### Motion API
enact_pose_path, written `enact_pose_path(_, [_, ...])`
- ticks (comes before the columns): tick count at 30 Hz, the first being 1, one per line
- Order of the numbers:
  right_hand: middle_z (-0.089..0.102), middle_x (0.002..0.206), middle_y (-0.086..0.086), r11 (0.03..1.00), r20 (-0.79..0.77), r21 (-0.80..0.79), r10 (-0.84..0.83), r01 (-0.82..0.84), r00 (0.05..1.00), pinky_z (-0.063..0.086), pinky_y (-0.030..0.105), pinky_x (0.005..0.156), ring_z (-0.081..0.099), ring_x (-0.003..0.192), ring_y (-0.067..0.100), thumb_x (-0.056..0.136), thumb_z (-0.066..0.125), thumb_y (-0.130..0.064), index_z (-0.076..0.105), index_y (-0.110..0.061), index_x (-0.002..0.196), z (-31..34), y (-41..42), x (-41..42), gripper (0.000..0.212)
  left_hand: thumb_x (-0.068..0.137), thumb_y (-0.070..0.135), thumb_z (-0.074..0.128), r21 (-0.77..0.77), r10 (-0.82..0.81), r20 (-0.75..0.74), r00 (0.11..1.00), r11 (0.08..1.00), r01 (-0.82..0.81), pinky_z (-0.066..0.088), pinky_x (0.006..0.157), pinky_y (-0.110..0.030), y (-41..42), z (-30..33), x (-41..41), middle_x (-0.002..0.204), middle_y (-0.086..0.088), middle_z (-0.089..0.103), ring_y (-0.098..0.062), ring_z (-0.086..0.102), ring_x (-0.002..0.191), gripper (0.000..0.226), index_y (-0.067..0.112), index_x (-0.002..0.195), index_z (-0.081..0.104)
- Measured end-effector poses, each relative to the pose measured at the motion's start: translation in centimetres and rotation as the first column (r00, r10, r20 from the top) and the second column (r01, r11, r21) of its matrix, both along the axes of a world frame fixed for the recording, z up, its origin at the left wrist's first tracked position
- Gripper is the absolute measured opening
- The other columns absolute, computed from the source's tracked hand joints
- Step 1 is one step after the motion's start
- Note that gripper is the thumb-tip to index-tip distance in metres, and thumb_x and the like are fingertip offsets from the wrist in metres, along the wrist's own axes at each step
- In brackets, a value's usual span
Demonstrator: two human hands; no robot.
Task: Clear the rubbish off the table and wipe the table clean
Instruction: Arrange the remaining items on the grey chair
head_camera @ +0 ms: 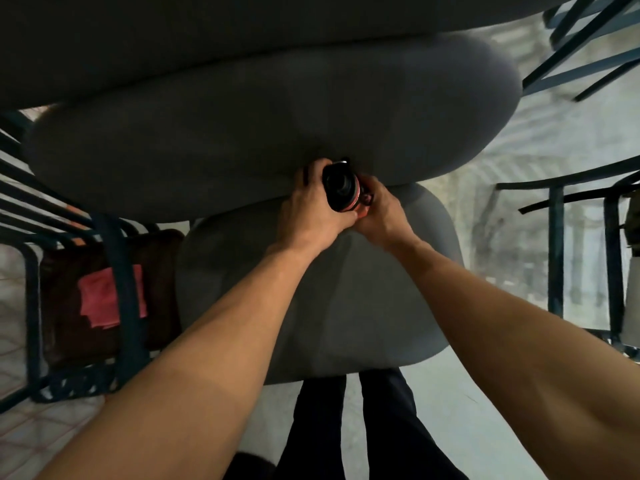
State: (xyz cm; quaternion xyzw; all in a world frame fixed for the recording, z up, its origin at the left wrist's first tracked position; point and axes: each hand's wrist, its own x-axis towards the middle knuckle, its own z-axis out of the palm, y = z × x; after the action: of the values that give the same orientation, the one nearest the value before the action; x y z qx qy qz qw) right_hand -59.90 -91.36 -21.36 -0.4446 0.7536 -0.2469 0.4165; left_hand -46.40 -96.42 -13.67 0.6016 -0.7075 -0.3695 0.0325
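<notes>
Hands [313,206] grip a dark, perhaps cylindrical object [341,187] beside grey cushions [207,133].

**Greys, Black and a Patch of Pink**

The rounded desk [242,133] is seen in dark grey. A black object with a red-pink band [341,188] is held in the hands. Black trousers [381,427] are shown below. A pink cloth [110,296] is laid on a dark brown cushion [69,327]. The chair frames [554,244] are coloured dark blue-black; the floor [519,140] is pale grey.

hands: 2 [313,206] [382,211] | dark cylindrical object: 1 [341,187] | red cloth: 1 [110,296]
</notes>
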Motion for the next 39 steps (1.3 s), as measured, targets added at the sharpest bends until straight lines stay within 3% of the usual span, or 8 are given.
enact_pose_path(4, [0.063,0.126,-0.005,0.998,-0.001,-0.070,-0.003,0.002,1.000,0.048,0.032,0.094,0.059,0.116,0.016,0.071,0.079,-0.035,0.050,-0.032,0.134,0.8,1.3,0.0,0.069,0.062,0.043,0.087,-0.054,0.003,0.017,1.000,0.999,-0.002,0.047,0.084,-0.038,1.7,0.5,-0.2,0.134,0.003,0.049,-0.028,0.060,0.113,0.083,0.034,0.131,0.043])
enact_pose_path(12, [0.064,0.127,-0.007,0.988,0.080,-0.156,0.001,0.011,0.997,0.050,0.045,0.098,0.061,0.115,0.016,0.072,0.079,-0.032,0.049,-0.032,0.134,4.8,5.1,0.5,0.069,0.061,0.041,0.085,-0.165,-0.049,0.072,0.996,0.984,0.060,0.052,0.077,-0.040,5.4,5.7,0.2,0.131,0.005,0.046,-0.028,0.064,0.105,0.084,0.034,0.132,0.041])
enact_pose_path(18, [0.062,0.130,-0.009,0.978,0.170,-0.206,0.016,0.020,0.985,0.050,0.039,0.100,0.059,0.119,0.007,0.071,0.080,-0.031,0.050,-0.029,0.138,10.5,7.5,2.3,0.073,0.062,0.040,0.087,-0.213,0.005,0.028,1.000,0.977,0.001,0.053,0.078,-0.035,8.5,12.1,2.0,0.132,0.001,0.046,-0.027,0.064,0.107,0.085,0.032,0.133,0.043])
enact_pose_path(23, [0.054,0.140,-0.005,0.924,0.186,-0.380,0.130,-0.051,0.974,0.047,0.042,0.103,0.053,0.128,0.011,0.072,0.084,-0.022,0.042,-0.025,0.143,15.1,10.1,4.0,0.083,0.060,0.045,0.087,-0.302,0.099,0.010,0.995,0.949,-0.092,0.057,0.082,-0.039,12.2,17.7,4.2,0.128,0.003,0.046,-0.023,0.063,0.104,0.085,0.031,0.133,0.044])
enact_pose_path(26, [0.047,0.147,-0.002,0.893,0.207,-0.445,0.181,-0.073,0.961,0.046,0.044,0.105,0.050,0.132,0.015,0.071,0.087,-0.030,0.033,-0.026,0.149,17.9,11.7,5.5,0.095,0.060,0.047,0.086,-0.355,0.151,-0.026,0.988,0.923,-0.150,0.057,0.079,-0.036,14.9,20.9,5.9,0.125,0.006,0.046,-0.019,0.063,0.102,0.083,0.033,0.130,0.045])
enact_pose_path(30, [0.046,0.146,-0.001,0.875,0.245,-0.482,0.194,-0.055,0.950,0.048,0.045,0.104,0.054,0.127,0.013,0.072,0.087,-0.018,0.026,-0.027,0.152,20.4,13.9,7.3,0.101,0.061,0.050,0.085,-0.394,0.187,-0.039,0.982,0.900,-0.187,0.054,0.077,-0.029,18.2,23.7,7.5,0.123,0.007,0.048,-0.016,0.063,0.102,0.081,0.033,0.130,0.046])
enact_pose_path(36, [0.056,0.133,-0.002,0.814,0.257,-0.561,0.345,-0.151,0.903,0.051,0.043,0.095,0.059,0.116,0.011,0.063,0.084,-0.038,0.040,-0.027,0.138,25.2,18.1,12.4,0.088,0.059,0.049,0.086,-0.462,0.322,-0.096,0.942,0.824,-0.329,0.057,0.085,-0.037,24.1,28.0,12.4,0.122,0.010,0.051,-0.014,0.062,0.107,0.084,0.038,0.132,0.046])
enact_pose_path(39, [0.058,0.130,-0.006,0.783,0.245,-0.579,0.431,-0.226,0.869,0.052,0.042,0.094,0.060,0.115,0.010,0.062,0.089,-0.036,0.040,-0.029,0.136,27.5,21.0,15.6,0.089,0.060,0.052,0.088,-0.496,0.392,-0.124,0.912,0.771,-0.399,0.055,0.090,-0.035,28.4,29.8,15.8,0.126,0.010,0.052,-0.011,0.059,0.111,0.088,0.037,0.136,0.045])
